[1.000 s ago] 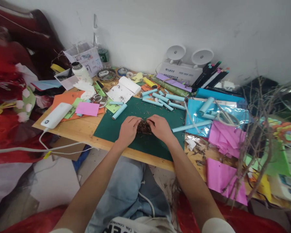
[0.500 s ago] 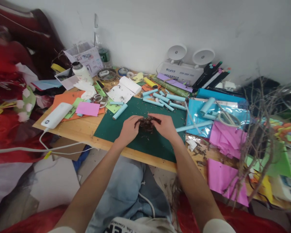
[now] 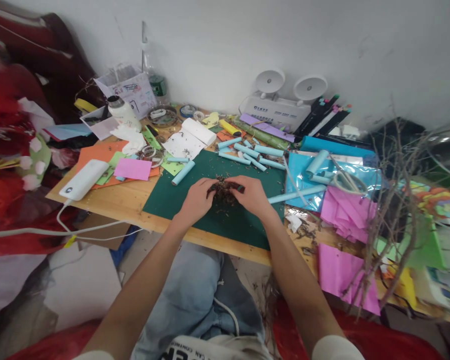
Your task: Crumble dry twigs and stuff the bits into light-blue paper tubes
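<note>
Both my hands meet over a dark green cutting mat at the front of the table. Between them is a clump of dark brown dried plant bits, loose and crumbly. My left hand grips its left side, fingers curled in. On the other side, my right hand pinches brown pieces between thumb and fingers. Small crumbs are scattered on the mat around the clump. Behind the hands lie several light blue paper tubes, and one more blue tube rests beyond my left hand.
Blue plastic packets with scissors lie to the right, beside pink paper and upright bare twigs. A power bank with a cable sits on the left edge. A white emergency light stands against the wall.
My hands stay on the brown clump, which looks looser and more spread, with lighter bits showing on top. The whole view has shifted slightly.
</note>
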The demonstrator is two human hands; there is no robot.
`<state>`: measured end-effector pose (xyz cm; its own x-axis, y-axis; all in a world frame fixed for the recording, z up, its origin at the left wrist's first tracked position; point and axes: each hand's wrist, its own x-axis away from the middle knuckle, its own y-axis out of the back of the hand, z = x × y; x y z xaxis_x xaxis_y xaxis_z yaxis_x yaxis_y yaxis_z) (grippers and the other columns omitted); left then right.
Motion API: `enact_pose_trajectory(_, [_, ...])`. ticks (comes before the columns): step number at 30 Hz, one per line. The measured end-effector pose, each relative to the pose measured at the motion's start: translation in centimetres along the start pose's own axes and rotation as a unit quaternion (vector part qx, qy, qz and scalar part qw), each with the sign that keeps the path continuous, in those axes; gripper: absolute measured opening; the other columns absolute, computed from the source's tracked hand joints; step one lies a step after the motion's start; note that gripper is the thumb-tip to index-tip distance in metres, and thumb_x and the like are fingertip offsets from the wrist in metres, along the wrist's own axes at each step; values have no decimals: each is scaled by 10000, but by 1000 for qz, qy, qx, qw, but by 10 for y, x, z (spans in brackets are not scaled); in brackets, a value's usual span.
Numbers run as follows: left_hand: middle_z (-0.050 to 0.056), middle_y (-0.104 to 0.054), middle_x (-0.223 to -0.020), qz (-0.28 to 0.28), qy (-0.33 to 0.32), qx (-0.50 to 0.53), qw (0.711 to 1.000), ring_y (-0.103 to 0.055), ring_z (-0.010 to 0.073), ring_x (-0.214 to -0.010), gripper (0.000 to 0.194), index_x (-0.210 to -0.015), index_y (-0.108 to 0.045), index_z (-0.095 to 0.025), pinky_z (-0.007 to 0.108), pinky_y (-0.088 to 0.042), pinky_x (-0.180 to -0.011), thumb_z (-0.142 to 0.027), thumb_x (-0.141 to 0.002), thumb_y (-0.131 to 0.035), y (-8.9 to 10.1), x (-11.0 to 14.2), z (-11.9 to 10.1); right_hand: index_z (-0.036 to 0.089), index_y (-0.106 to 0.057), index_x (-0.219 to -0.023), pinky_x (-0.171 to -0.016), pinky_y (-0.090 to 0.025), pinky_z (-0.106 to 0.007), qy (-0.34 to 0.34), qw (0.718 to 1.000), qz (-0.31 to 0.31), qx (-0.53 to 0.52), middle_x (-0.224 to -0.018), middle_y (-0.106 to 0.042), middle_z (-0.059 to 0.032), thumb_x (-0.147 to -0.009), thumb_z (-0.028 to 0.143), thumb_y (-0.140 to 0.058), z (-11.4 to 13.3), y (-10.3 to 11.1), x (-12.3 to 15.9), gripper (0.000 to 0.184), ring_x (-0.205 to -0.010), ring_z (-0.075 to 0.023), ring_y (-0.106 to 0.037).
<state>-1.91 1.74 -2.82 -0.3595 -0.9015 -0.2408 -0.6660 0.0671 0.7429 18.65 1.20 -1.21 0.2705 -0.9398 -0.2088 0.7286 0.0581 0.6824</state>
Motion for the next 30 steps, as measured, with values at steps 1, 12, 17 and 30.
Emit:
enact_pose_trajectory(1, [104, -675, -1150, -2, 5, -10, 1000, -663, 206, -928, 333, -1183, -662, -183, 369, -540, -916, -136, -885, -523, 3, -1, 2, 231, -677, -1207, -812, -511, -335, -14, 1000, -2, 10, -1090, -699, -65, -816, 175, -640, -1, 2, 0, 397, -779, -170, -633])
enact_pose_trajectory(12, [128, -664, -1202, -29, 8, -21, 999, -586, 268, -1147, 318, -1194, -652, -163, 447, -447, -1045, -247, -952, -463, 5, -13, -8, 271, -569, -1359, -965, -473, -394, -17, 995, 32, 92, -1296, -550, -108, -808, 347, -709, 6, 0, 2, 573, -1145, -277, -573])
enact_pose_trajectory(17, [125, -706, -1141, -81, 85, 111, 987, -649, 241, -1080, 295, -1065, -703, -152, 413, -489, -1008, -232, -939, -448, -1, -11, -6, 218, -635, -1286, -935, -487, -384, -7, 987, 97, 128, -1248, -575, -124, -862, 229, -618, 10, -7, -3, 424, -1045, -244, -616])
enact_pose_trajectory(30, [150, -593, -1388, -136, 252, 614, 736, -572, 259, -1288, 355, -1148, -661, -145, 427, -446, -1100, -382, -917, -531, -33, -43, -47, 220, -656, -1233, -1042, -478, -367, -62, 980, -126, -144, -1273, -669, -80, -846, 195, -502, 44, -33, 3, 418, -1164, -206, -622])
